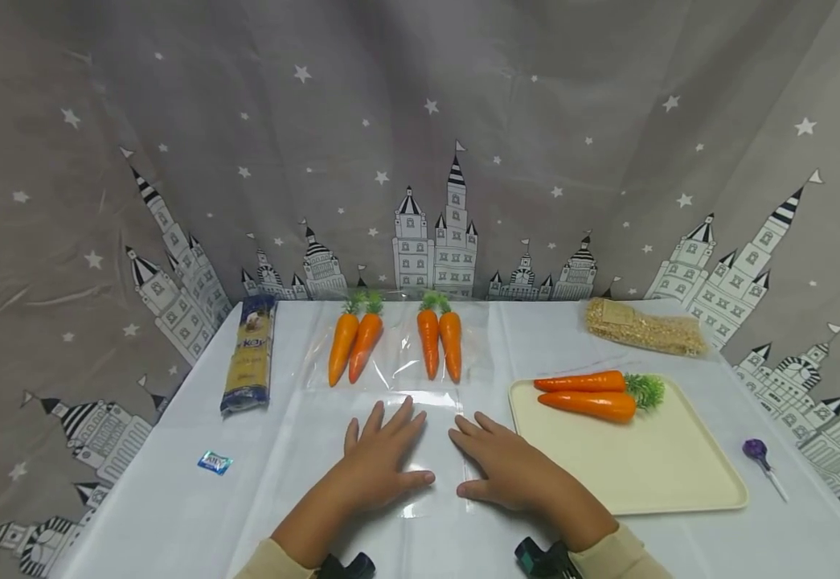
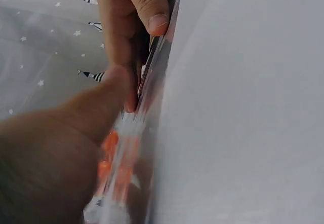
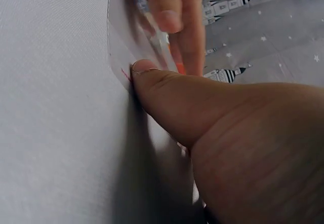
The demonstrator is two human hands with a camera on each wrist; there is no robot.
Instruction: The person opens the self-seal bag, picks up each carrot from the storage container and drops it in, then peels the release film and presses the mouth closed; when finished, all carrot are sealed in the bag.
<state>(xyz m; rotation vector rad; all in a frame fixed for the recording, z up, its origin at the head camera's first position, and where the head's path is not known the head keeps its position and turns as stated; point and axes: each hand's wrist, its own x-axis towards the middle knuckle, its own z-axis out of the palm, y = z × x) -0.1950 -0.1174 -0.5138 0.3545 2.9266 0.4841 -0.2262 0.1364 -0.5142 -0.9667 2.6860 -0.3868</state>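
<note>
Broadly, a grey castle-print curtain [image 1: 571, 104] backs a white-covered worktop [image 1: 152, 515]. On its right lies a cream tray [image 1: 651, 474]. Mid-worktop, a clear plastic sheet [image 1: 440, 438] lies under the left hand [image 1: 383, 458] and right hand [image 1: 510, 462]; each grip is spread, fingers fanned over it, the thumbs near each other but apart. Grain in a clear packet [image 1: 644, 328] lies far right, and a navy-and-gold packet [image 1: 249, 354] far left. Just beyond the hands, two carrot pairs, left [image 1: 365, 346] and right [image 1: 452, 346], lie side by side in or under clear plastic; I cannot tell which. Another carrot pair [image 1: 593, 406] rests on the tray. A purple lollipop [image 1: 756, 450] lies right of the tray, and a small blue sachet [image 1: 215, 462] near the worktop's left edge
</note>
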